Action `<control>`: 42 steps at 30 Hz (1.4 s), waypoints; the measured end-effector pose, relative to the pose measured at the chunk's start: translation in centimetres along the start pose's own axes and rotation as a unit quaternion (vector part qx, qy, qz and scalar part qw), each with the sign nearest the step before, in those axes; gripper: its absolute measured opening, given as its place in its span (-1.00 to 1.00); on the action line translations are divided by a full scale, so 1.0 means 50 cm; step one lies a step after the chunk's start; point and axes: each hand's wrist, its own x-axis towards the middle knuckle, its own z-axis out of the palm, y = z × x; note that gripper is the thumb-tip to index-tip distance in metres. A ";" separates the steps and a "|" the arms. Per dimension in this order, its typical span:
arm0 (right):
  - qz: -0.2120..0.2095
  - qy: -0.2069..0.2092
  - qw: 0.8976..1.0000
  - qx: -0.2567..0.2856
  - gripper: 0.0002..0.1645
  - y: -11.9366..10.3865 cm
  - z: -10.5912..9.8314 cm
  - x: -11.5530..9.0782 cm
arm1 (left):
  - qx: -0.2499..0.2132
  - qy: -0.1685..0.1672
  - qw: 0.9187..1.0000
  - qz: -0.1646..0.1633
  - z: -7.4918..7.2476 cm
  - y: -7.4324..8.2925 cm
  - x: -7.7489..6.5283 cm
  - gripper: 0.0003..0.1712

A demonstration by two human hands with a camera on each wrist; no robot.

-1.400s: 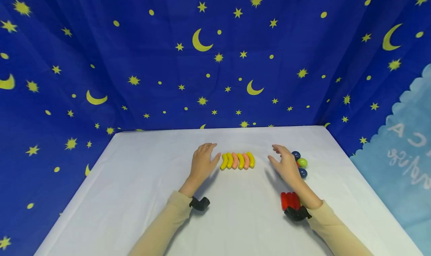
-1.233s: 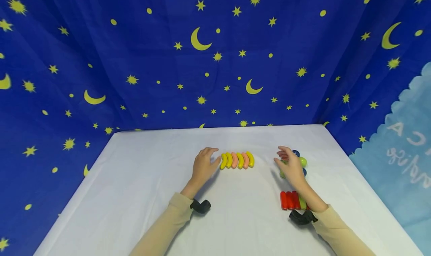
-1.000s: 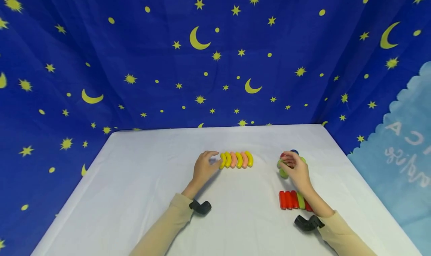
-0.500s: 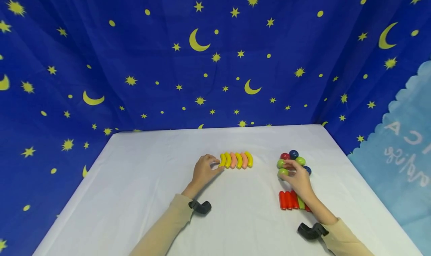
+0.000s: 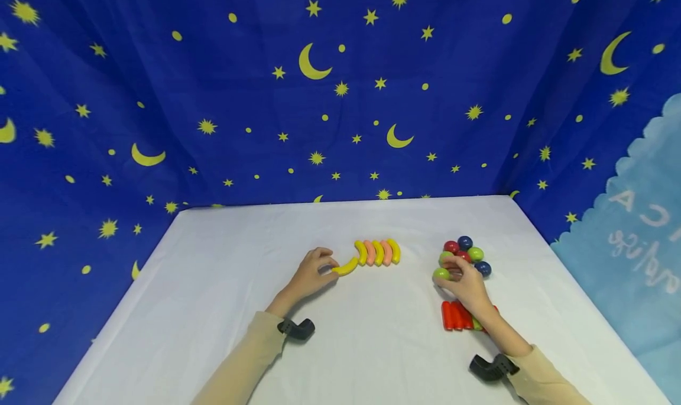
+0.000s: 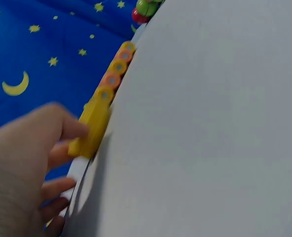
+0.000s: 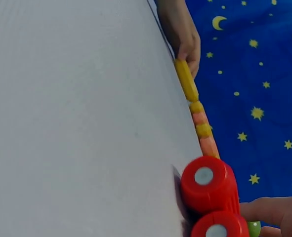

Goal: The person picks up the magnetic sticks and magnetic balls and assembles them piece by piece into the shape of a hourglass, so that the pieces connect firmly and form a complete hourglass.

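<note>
My left hand (image 5: 310, 275) pinches one end of a yellow toy banana (image 5: 346, 267) between thumb and finger. The banana lies slantwise at the left end of a row of yellow and pink toy bananas (image 5: 378, 253). In the left wrist view the held banana (image 6: 94, 128) shows large, the row leading away behind it. On the right, my right hand (image 5: 469, 285) pinches a green ball (image 5: 440, 274) at the near left of a cluster of red, green and blue balls (image 5: 464, 243). The right wrist view mostly hides this ball behind red pieces.
Just nearer than the ball cluster lies a row of red cylindrical pieces (image 5: 455, 316) with a green one among them, partly under my right forearm. A white cloth covers the table (image 5: 383, 334). Blue star-patterned curtain (image 5: 255, 97) hangs behind and at the sides.
My left hand has taken the leftmost yellow banana and drawn it left and nearer, turning it. My right hand has come down to the cluster and shifted the near green ball slightly left.
</note>
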 end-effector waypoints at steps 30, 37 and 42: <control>-0.024 -0.106 0.989 0.104 -0.45 -0.080 0.112 -0.005 | 0.071 0.074 0.995 -0.006 0.023 0.052 -0.040 -0.70; -0.026 -0.110 0.983 0.144 -0.43 -0.090 0.145 0.004 | 0.051 0.079 0.996 0.003 0.034 0.064 -0.042 -0.73; -0.033 -0.120 0.978 0.167 -0.43 -0.100 0.172 0.010 | 0.027 0.057 0.998 0.007 0.036 0.060 -0.044 -0.75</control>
